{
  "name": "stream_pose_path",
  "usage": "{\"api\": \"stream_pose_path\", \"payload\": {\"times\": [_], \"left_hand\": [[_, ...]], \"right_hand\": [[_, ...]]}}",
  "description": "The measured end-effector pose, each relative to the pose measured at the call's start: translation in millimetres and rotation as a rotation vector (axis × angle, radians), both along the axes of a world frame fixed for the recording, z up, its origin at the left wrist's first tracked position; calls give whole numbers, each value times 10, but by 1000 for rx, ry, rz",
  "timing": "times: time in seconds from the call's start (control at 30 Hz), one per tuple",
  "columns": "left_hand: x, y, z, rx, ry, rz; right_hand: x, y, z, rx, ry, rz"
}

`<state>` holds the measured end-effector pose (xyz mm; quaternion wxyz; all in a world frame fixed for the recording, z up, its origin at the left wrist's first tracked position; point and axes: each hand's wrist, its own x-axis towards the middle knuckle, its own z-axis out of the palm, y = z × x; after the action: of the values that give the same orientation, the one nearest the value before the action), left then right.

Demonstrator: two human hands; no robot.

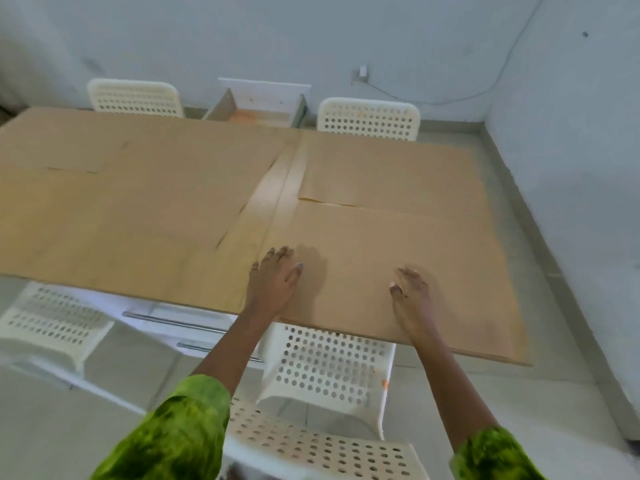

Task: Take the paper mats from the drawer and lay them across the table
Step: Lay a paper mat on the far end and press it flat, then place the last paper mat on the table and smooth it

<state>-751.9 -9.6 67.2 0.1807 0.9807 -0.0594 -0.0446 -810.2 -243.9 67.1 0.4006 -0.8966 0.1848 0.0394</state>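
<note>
Surface (273, 199): a long pale tabletop, almost wholly covered by brown paper; only a bare strip showed down the middle between the sheets.
Left paper mats (131, 202): large brown sheets covered the left half, lying flat, with a seam visible near the far left edge.
Near right mat (398, 244): lay flat on the right half at the near edge, its left border beside the bare strip; both hands rested on it.
Far right mat (388, 168): lay beyond the near right one, their edges meeting at a slightly lifted seam.
Chairs: four white perforated chairs; two stood at the far side (135, 97) (369, 117), one at the near left (52, 320), and one (329, 362) pushed under the near edge, directly below the hands.
Drawer (256, 105): pulled open at the far side between the two far chairs; something orange lay inside, too blurred to identify.
Near drawer handles (173, 322): two metal bars showed under the near edge of the surface.
Sleeves (180, 431): green mottled fabric on both forearms.
Left hand (275, 278): palm down, fingers spread, pressed flat on the near right mat at its left border, gripping nothing.
Right hand (410, 289): palm down, fingers loosely spread, flat on the same mat toward its middle, gripping nothing.
Cable (450, 98): ran from a wall socket along the back wall.
</note>
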Motion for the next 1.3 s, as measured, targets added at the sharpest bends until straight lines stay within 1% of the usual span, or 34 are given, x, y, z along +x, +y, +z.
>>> {"api": "stream_pose_path", "payload": {"times": [0.1, 0.23, 0.43, 0.57, 0.67, 0.8, 0.9, 0.93, 1.0, 1.1, 1.2, 1.3], "left_hand": [[-61, 488, 95, -193, -44, 46], [-148, 1310, 231, -366, 11, 110], [-234, 2615, 444, -580, 35, 257], [-60, 3139, 498, -781, 62, 388], [159, 3302, 500, -977, 144, 506], [525, 3402, 454, -1178, 377, 593], [833, 3397, 410, -1221, 499, 663], [835, 3360, 412, -1266, 539, 687], [945, 3333, 382, -1277, 594, 691], [1189, 3243, 332, -1410, 649, 789], [1384, 3077, 411, -1468, 739, 838], [1562, 2938, 432, -1546, 728, 909]], "right_hand": [[59, 616, 160, 227, -23, -33], [138, 1446, 196, 468, -63, -135], [352, 2688, 243, 599, -45, -96], [601, 3246, 297, 602, -41, -72], [841, 3499, 272, 569, -28, -50], [1344, 3736, 145, 461, 4, 43], [1852, 3818, 54, 270, 19, 174], [1917, 3797, 65, 190, 28, 219], [2149, 3803, 38, 72, 58, 279], [2501, 3810, -23, -93, 90, 368], [2709, 3747, -75, -225, 132, 424], [2771, 3710, -108, -290, 161, 443]]}}
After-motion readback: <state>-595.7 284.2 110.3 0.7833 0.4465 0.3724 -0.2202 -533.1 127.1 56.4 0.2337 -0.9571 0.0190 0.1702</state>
